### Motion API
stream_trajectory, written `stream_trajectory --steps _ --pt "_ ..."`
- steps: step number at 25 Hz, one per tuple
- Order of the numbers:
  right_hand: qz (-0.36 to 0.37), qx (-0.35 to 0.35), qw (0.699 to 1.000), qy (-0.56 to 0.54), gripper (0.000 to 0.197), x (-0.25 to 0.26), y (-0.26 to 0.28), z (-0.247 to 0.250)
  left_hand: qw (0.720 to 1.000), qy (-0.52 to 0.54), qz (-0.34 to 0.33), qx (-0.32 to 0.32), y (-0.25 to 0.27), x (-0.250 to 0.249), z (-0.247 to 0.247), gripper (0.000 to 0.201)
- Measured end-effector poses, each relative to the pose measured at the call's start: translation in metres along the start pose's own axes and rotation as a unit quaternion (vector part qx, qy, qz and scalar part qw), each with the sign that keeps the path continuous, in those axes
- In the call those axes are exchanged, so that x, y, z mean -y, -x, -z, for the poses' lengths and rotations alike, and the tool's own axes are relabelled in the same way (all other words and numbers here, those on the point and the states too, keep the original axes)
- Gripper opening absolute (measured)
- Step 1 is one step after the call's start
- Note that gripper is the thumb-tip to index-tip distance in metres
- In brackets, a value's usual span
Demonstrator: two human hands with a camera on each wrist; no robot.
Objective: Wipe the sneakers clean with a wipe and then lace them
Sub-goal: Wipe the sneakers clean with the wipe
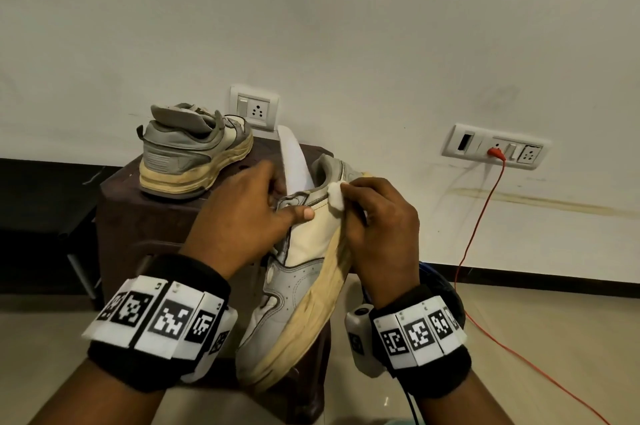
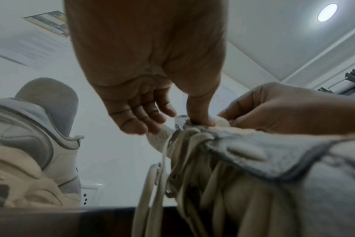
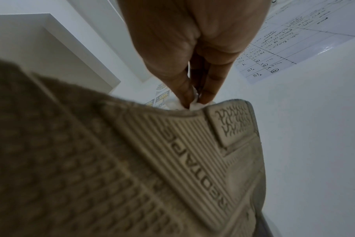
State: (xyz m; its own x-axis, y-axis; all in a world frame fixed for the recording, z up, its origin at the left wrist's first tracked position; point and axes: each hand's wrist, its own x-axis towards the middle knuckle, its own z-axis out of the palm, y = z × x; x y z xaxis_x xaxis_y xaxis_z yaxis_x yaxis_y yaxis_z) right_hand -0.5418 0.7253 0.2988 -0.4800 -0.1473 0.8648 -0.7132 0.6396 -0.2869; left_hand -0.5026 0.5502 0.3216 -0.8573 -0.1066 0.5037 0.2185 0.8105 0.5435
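Observation:
A grey and cream sneaker (image 1: 304, 272) lies tilted on its side over the dark stool, toe toward me, its ridged sole (image 3: 172, 160) filling the right wrist view. My left hand (image 1: 256, 213) grips its upper at the tongue, thumb (image 2: 199, 115) on the outer side, above a bunch of loose laces (image 2: 182, 160). My right hand (image 1: 377, 216) pinches a small white wipe (image 1: 335, 194) against the sneaker's side near the heel collar; the wipe (image 3: 194, 100) shows between the fingertips. A second sneaker (image 1: 194, 154) stands upright at the stool's back left, heel toward me.
The dark brown stool (image 1: 117, 216) stands against a white wall. A white insole (image 1: 294, 161) sticks up out of the held sneaker. Two wall sockets (image 1: 254, 109) (image 1: 495, 147) are behind; a red cable (image 1: 478, 216) runs down from the right one across the tiled floor.

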Motion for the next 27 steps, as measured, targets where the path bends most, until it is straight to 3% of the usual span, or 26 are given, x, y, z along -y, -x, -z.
stream_trajectory --steps 2,5,8,14,19,22,27 --pt "0.001 0.004 1.000 -0.003 0.019 0.004 0.001 -0.002 0.999 0.004 0.008 0.044 0.002 0.004 -0.004 0.030" --pt "0.019 0.016 1.000 -0.005 0.020 0.007 0.004 -0.003 0.987 0.141 0.005 0.082 0.004 0.014 -0.010 0.019" --pt "0.027 0.023 0.999 -0.018 0.020 0.008 0.008 0.002 0.953 0.290 0.052 0.077 0.004 0.011 -0.017 0.010" --pt "0.133 0.135 0.981 -0.036 0.023 0.032 0.032 0.012 0.897 0.425 0.117 0.035 0.000 -0.001 -0.021 0.015" --pt "0.052 0.038 0.997 -0.029 0.017 0.016 0.009 0.021 0.846 0.498 0.110 0.156 0.001 -0.006 -0.016 0.025" --pt "0.043 0.048 0.997 -0.032 0.017 0.014 0.005 0.025 0.859 0.478 0.077 0.165 0.001 -0.011 -0.017 0.037" --pt "0.148 0.219 0.964 -0.017 0.017 0.027 0.014 0.039 0.871 0.457 0.065 0.166 0.002 -0.017 -0.017 0.037"
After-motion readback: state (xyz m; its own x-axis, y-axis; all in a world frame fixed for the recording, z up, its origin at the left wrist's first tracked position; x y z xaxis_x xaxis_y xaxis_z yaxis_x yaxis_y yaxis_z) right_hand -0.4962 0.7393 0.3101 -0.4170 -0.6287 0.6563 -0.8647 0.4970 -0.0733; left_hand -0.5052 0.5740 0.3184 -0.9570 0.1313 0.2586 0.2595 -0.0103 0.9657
